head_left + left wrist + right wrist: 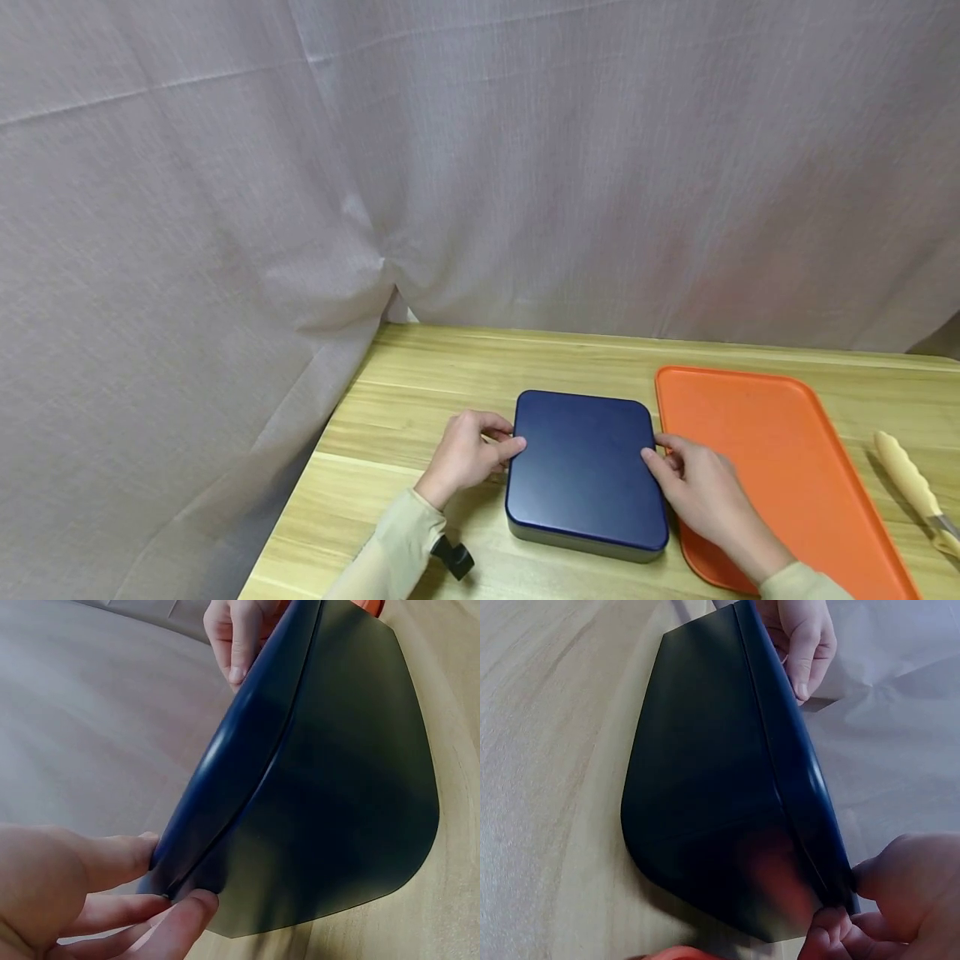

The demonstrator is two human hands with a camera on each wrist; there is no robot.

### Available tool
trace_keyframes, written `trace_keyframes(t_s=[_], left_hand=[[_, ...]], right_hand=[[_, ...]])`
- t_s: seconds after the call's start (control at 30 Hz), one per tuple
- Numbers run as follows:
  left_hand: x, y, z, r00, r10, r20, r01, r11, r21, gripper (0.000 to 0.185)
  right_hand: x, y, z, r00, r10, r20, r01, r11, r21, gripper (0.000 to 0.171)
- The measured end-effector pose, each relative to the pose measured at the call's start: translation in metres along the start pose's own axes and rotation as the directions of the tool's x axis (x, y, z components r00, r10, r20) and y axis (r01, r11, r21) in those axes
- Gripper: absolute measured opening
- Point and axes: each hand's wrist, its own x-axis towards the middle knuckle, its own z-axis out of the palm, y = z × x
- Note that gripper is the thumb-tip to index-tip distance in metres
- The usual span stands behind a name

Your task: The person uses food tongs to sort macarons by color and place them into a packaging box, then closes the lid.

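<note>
The dark blue lidded tin [587, 471] sits low and centre in the head view, beside the orange tray [757, 433]. The left hand [467, 454] and right hand [693, 483] pinch the lid's opposite edges. It looks rigid, smooth and probably slippery; those edges seem the best hold.

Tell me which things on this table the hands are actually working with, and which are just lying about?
In use:
- blue box, lid on, on the table
- left hand, fingers at the lid's left edge
- right hand, fingers at the lid's right edge

Lying about:
- orange tray, right of the box
- tongs, beyond the tray
- curtain behind
</note>
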Motion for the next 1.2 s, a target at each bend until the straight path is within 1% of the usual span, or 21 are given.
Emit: trace_keyframes(t_s=[0.13,0.17,0.27,0.33,0.4,0.47,0.5,0.53,0.6,0.67,0.73,0.8,0.87,0.93,1.07,1.2], left_hand=[[0.000,-0.001,0.001,1.000,0.010,-0.004,-0.010,1.000,0.009,0.020],[0.000,-0.001,0.001,1.000,0.018,-0.005,-0.018,0.999,0.027,0.020],[0.000,-0.002,0.001,0.999,0.053,-0.006,-0.052,0.992,0.113,0.025],[0.000,-0.002,0.001,0.996,0.090,-0.013,-0.086,0.980,0.177,0.032],[0.000,-0.002,0.001,0.990,0.138,-0.024,-0.128,0.960,0.247,0.042],[-0.001,-0.002,0.001,0.977,0.210,-0.019,-0.193,0.928,0.318,0.053],[-0.001,-0.002,0.002,0.971,0.240,-0.005,-0.223,0.910,0.351,0.059],[0.000,-0.002,0.002,0.962,0.273,0.018,-0.258,0.882,0.395,0.065],[0.001,-0.003,0.003,0.941,0.325,0.092,-0.328,0.811,0.485,0.076],[0.003,-0.004,0.004,0.925,0.337,0.176,-0.376,0.748,0.547,0.086],[0.005,-0.006,0.006,0.918,0.313,0.244,-0.397,0.702,0.592,0.093],[0.006,-0.007,0.008,0.917,0.283,0.283,-0.399,0.680,0.614,0.097],[0.006,-0.008,0.010,0.917,0.263,0.299,-0.397,0.665,0.632,0.099],[0.006,-0.008,0.010,0.917,0.254,0.309,-0.397,0.656,0.641,0.100],[0.006,-0.008,0.011,0.916,0.256,0.310,-0.401,0.635,0.660,0.100],[0.006,-0.008,0.011,0.917,0.256,0.307,-0.399,0.620,0.676,0.100]], right_hand=[[0.001,-0.001,0.000,0.999,0.017,0.030,-0.017,1.000,-0.007,0.046],[0.001,-0.001,0.000,0.999,0.021,0.041,-0.021,1.000,-0.010,0.047],[0.002,-0.001,-0.001,0.998,0.019,0.062,-0.018,1.000,-0.014,0.049],[0.002,0.000,-0.002,0.999,0.000,0.043,0.001,1.000,-0.021,0.050],[0.002,0.000,-0.001,1.000,-0.020,0.002,0.020,0.999,-0.034,0.052],[0.002,-0.001,0.001,0.997,-0.063,-0.054,0.061,0.997,-0.049,0.054],[0.002,-0.002,0.002,0.993,-0.092,-0.075,0.087,0.994,-0.061,0.056],[0.002,-0.003,0.003,0.988,-0.123,-0.090,0.117,0.991,-0.071,0.057],[0.003,-0.005,0.006,0.976,-0.194,-0.095,0.186,0.978,-0.090,0.061],[0.005,-0.007,0.009,0.967,-0.245,-0.064,0.238,0.966,-0.102,0.066],[0.006,-0.009,0.012,0.966,-0.257,-0.009,0.254,0.960,-0.114,0.073],[0.007,-0.011,0.014,0.970,-0.239,0.049,0.244,0.961,-0.132,0.080],[0.008,-0.013,0.014,0.973,-0.210,0.096,0.223,0.963,-0.153,0.085],[0.009,-0.013,0.014,0.974,-0.190,0.121,0.209,0.963,-0.172,0.088],[0.010,-0.013,0.017,0.974,-0.183,0.132,0.208,0.954,-0.214,0.092],[0.009,-0.014,0.020,0.975,-0.180,0.131,0.207,0.948,-0.243,0.094]])
